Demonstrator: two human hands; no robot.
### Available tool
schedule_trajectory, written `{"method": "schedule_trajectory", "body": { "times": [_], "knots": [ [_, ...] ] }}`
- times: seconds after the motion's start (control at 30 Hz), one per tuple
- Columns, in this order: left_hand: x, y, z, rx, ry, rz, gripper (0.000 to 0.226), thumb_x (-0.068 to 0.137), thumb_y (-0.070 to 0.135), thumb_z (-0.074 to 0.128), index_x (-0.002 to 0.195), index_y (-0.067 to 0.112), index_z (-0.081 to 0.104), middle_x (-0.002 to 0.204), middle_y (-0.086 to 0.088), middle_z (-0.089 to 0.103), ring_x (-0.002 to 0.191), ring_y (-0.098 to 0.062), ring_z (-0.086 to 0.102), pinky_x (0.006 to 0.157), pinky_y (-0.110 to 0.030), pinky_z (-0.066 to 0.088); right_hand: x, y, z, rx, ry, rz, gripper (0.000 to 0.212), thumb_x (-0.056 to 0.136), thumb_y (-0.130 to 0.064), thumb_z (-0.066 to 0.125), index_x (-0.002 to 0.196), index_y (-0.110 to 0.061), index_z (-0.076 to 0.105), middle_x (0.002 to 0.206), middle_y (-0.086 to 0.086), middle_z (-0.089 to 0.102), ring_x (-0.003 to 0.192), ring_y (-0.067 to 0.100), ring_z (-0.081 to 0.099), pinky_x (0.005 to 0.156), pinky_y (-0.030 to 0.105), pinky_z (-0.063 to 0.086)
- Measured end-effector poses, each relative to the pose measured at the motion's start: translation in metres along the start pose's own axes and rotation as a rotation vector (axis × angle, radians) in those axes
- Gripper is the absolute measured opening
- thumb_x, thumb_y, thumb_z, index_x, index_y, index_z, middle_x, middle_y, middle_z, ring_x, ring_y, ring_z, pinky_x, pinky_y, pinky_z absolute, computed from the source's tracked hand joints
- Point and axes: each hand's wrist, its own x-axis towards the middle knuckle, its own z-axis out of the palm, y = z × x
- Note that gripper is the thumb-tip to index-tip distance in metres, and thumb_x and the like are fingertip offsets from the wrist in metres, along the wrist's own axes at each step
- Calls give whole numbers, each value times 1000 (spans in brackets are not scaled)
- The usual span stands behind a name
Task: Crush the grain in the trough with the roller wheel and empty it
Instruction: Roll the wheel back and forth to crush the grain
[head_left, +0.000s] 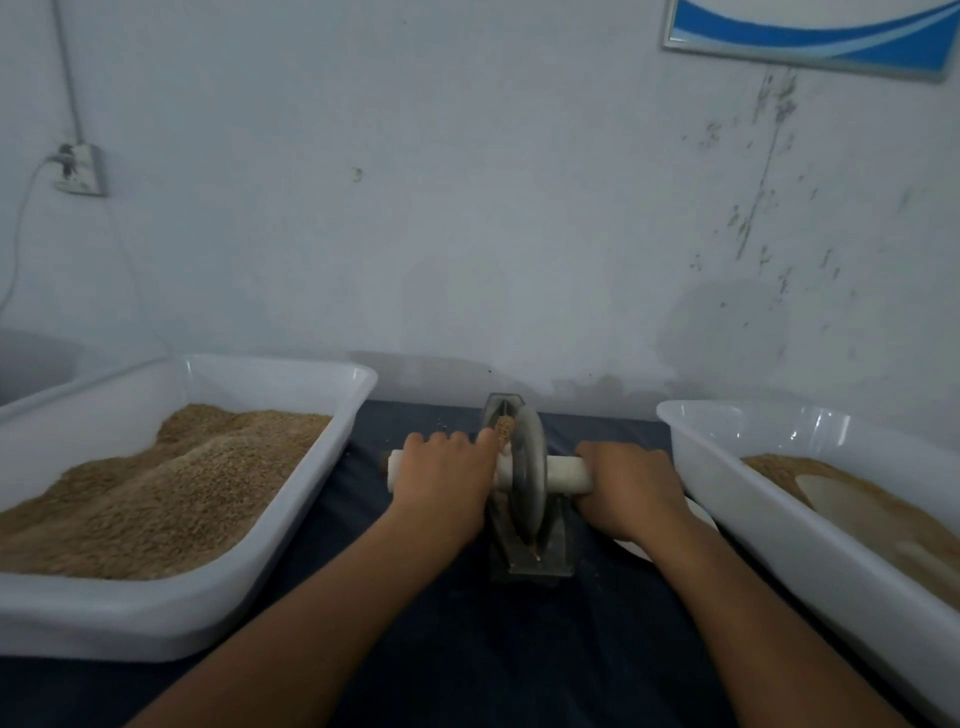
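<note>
The fingers of the left hand (445, 480) curl over the white handle (569, 475) on the left side of the roller wheel (529, 475), and the right hand (626, 486) wraps the same handle on the wheel's right side, knuckles up. The grey wheel stands upright on edge in the narrow metal trough (535, 558), which runs front to back at the middle of the dark tabletop (467, 649), toward its far edge. A little grain (503, 429) shows at the trough's far end. A white tub of grain (171, 488) sits toward the left edge; another white tub (810, 525), also holding some grain, sits toward the right edge.
</note>
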Motion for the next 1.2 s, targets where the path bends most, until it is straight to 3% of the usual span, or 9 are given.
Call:
{"method": "schedule_trajectory", "body": {
  "times": [0.17, 0.27, 0.4, 0.57, 0.9, 1.2],
  "knots": [
    [3, -5, 8, -41, 19, 17, 62, 77, 31, 73, 124, 23, 34, 115, -5, 58, 105, -27, 57, 86, -42, 41, 0, -6, 7, 2, 150, -34, 26, 82, -41, 63, 103, -33, 52, 99, -8, 63, 92, 20, 61, 71, 35, 33],
    [8, -8, 13, -66, 28, 13, 65, 74, 32, 75, 123, 24, 33, 115, -5, 58, 104, -27, 57, 86, -42, 42, 1, -10, 12, 46, 221, -24, 26, 81, -37, 64, 105, -33, 53, 101, -8, 62, 94, 20, 58, 87, 38, 35],
    [16, -6, 18, -15, 62, -3, 61, 76, 26, 74, 122, 22, 34, 111, -6, 58, 101, -28, 58, 82, -41, 41, 8, -15, 17, 66, 201, 41, 29, 85, -33, 64, 111, -32, 53, 109, -5, 60, 104, 24, 54, 104, 45, 33],
    [31, -3, 25, 49, 103, -3, 58, 79, 24, 71, 126, 21, 37, 112, -8, 58, 102, -30, 57, 84, -42, 41, 20, -14, 26, 82, 137, 93, 34, 87, -25, 64, 117, -32, 50, 117, -1, 60, 112, 27, 51, 110, 52, 29],
    [59, -10, 34, 54, 140, 27, 52, 88, 19, 61, 133, 19, 34, 113, -10, 59, 102, -33, 60, 81, -43, 43, 48, -7, 35, 88, 109, 73, 46, 80, -29, 71, 121, -27, 51, 115, 5, 61, 108, 33, 57, 93, 44, 39],
    [70, -17, 40, 54, 165, 46, 49, 87, 20, 63, 128, 22, 37, 111, -8, 57, 100, -30, 58, 79, -40, 40, 62, -8, 42, 74, 165, 93, 36, 86, -29, 67, 119, -27, 52, 112, 5, 60, 105, 31, 55, 81, 39, 36]
  ]
}}
